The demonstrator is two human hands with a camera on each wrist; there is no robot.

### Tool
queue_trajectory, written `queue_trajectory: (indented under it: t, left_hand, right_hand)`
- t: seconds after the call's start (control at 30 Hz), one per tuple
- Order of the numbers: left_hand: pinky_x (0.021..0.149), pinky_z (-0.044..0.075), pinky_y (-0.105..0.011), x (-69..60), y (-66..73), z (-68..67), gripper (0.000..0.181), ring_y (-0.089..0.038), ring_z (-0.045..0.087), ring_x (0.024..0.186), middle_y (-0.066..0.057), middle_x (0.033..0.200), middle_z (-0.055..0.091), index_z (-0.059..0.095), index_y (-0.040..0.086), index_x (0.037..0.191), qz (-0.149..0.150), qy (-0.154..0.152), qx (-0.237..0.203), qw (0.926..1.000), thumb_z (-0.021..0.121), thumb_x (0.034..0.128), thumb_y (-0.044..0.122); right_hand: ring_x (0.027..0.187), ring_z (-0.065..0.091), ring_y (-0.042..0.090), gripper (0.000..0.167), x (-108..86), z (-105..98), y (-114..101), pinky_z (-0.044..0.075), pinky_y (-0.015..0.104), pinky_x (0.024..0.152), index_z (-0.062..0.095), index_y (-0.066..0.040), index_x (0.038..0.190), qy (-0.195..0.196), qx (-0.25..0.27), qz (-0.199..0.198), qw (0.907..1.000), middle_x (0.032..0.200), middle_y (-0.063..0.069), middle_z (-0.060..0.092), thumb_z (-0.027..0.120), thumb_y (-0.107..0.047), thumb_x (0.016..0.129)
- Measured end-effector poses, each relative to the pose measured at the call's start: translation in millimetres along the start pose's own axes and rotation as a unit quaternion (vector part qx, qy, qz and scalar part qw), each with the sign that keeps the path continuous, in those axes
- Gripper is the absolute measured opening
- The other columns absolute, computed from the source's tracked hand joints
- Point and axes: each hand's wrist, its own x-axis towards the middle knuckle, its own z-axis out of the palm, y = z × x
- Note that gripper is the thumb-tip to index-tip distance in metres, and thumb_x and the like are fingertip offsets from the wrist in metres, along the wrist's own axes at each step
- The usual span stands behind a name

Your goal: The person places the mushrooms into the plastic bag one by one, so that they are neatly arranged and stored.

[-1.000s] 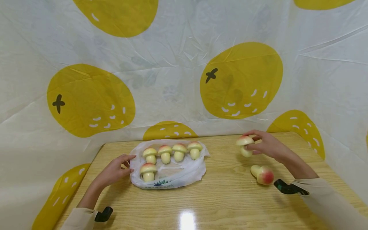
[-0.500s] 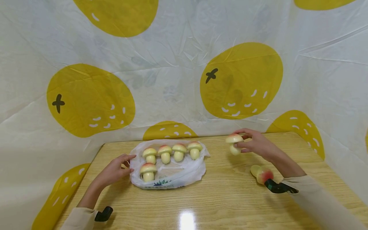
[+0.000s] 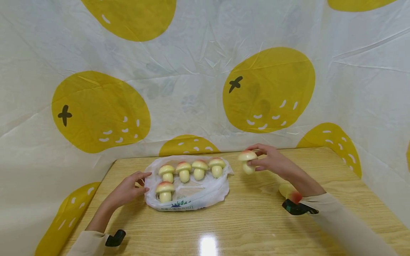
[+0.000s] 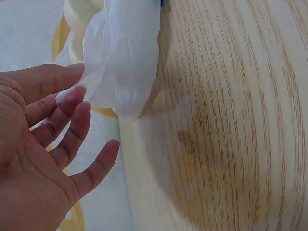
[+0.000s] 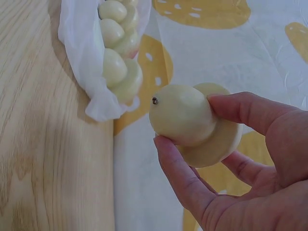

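Observation:
My right hand (image 3: 272, 161) grips a toy mushroom (image 3: 247, 156) with a pale stem and a pink-topped cap, holding it upright just right of a white plastic bag (image 3: 205, 201). In the right wrist view, thumb and fingers pinch this mushroom (image 5: 180, 113) around its stem and cap. At the bag's left edge is my left hand (image 3: 129, 190); the left wrist view has the bag's thin film (image 4: 120, 62) between its thumb and fingertips. Several similar mushrooms (image 3: 199, 170) stand on the bag, most in a back row, with one mushroom (image 3: 165, 192) in front at left.
Another mushroom (image 3: 286, 191) lies on its side on the wooden table (image 3: 250, 224), partly hidden by the right forearm and its black wrist mount (image 3: 298, 208). Behind the table hangs a white cloth (image 3: 192, 106) printed with yellow fruit.
The right hand has carried its mushroom leftward, closer to the bag. Its forearm now covers part of the lying mushroom. The left hand and the bag have stayed in place.

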Motion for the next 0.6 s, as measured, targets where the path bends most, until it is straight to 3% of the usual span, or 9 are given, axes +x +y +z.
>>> queue_trajectory:
  t: [0.6]
  left_hand:
    - [0.077,0.053,-0.029,-0.7,2.5,-1.0,0.053,-0.022,0.056,0.095,-0.01,0.111,0.061,0.056,-0.008,0.139,0.0,0.001,0.002,1.0,0.074,0.0914,0.006]
  right_hand:
    - [0.097,0.069,0.026,0.054,15.0,26.4,-7.9,0.057,0.05,0.089,0.055,-0.003,0.139,-0.031,0.024,0.005,0.9992,0.132,0.027,0.048,0.077,-0.017,0.092]
